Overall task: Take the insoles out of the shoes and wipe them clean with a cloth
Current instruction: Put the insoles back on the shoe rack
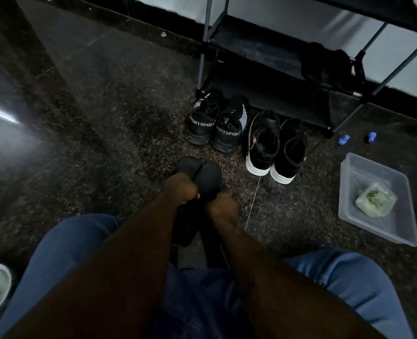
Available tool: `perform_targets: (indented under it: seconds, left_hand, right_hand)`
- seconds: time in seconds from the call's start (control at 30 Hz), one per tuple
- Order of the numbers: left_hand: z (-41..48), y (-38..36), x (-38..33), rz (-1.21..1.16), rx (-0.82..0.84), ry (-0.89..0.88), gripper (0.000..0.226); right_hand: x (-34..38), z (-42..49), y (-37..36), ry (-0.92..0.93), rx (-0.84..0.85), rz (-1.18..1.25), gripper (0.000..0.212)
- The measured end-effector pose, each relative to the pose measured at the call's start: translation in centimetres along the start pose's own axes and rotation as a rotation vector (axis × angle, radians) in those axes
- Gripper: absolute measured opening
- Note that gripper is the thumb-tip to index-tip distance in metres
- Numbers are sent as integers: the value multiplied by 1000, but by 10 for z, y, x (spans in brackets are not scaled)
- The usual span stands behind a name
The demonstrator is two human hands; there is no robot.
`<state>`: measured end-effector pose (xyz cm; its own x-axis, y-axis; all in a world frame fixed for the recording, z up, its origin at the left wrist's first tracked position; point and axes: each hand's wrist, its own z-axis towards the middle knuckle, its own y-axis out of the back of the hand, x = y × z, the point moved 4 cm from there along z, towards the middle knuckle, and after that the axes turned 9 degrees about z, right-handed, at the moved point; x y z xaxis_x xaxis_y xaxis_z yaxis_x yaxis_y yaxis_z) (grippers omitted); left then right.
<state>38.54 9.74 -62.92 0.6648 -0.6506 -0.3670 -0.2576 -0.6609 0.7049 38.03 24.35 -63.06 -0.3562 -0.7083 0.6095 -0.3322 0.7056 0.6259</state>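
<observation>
Insoles (208,177), two, dark, side by side at centre above the floor (104,143), rounded ends pointing far. Left hand (181,189) fingers curl round the left one; right hand (223,206) fingers grip the right one. Shoes (263,143) stand just beyond.

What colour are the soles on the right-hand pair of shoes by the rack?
White soles, clearest in the head view.
</observation>
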Motion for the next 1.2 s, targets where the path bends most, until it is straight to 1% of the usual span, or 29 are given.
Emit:
perform_targets:
  seconds: [0.07, 0.17, 0.23, 0.3, 0.37, 0.43, 0.47, 0.5, 0.57, 0.63, 0.7, 0.77, 0.9, 0.97, 1.03, 1.1, 1.2]
  left_hand:
    - [1, 0, 0, -88, -19, -5, 33]
    - [4, 5, -2, -176, -61, -39, 33]
    - [7, 10, -9, -325, -73, -55, 33]
    - [7, 18, -20, -575, -68, -51, 35]
    - [6, 30, -37, -824, -75, -63, 37]
    - [4, 46, -55, -943, -107, -101, 37]
    - [3, 52, -61, -967, -110, -127, 37]
    - [5, 57, -69, -963, -94, -154, 38]
    - [3, 60, -82, -923, -7, -219, 34]
    - [3, 57, -92, -891, 48, -279, 33]
    - [6, 61, -107, -881, 1, -316, 35]
    - [11, 74, -126, -912, -67, -362, 38]
    - [29, 107, -174, -935, -170, -444, 40]
    - [40, 120, -199, -917, -186, -454, 40]
    - [56, 130, -225, -908, -198, -444, 39]
    - [71, 140, -246, -893, -215, -411, 40]
    - [84, 148, -267, -828, -219, -392, 38]
  right_hand:
    - [-1, 3, 3, -26, 29, 55, 43]
    - [-6, 13, 5, -52, 48, 158, 36]
    - [-10, 20, 7, -60, 39, 276, 36]
    - [-11, 21, 14, -75, 52, 432, 33]
    - [-7, 12, 20, -104, 178, 628, 22]
    - [-4, 9, 23, -90, 308, 741, 9]
    - [-1, 8, 26, -65, 321, 800, 7]
    - [3, 12, 31, -35, 297, 866, 8]
    - [13, 25, 42, 9, 208, 975, 9]
    - [27, 40, 52, 60, 166, 1006, 10]
    - [44, 57, 66, 122, 132, 995, 9]
    - [59, 73, 81, 176, 97, 1001, 15]
    - [82, 104, 119, 322, -50, 974, 43]
    - [97, 119, 137, 373, -128, 1005, 51]
    - [114, 140, 152, 407, -182, 990, 48]
    - [133, 167, 165, 428, -228, 942, 41]
    - [158, 215, 176, 381, -239, 892, 31]
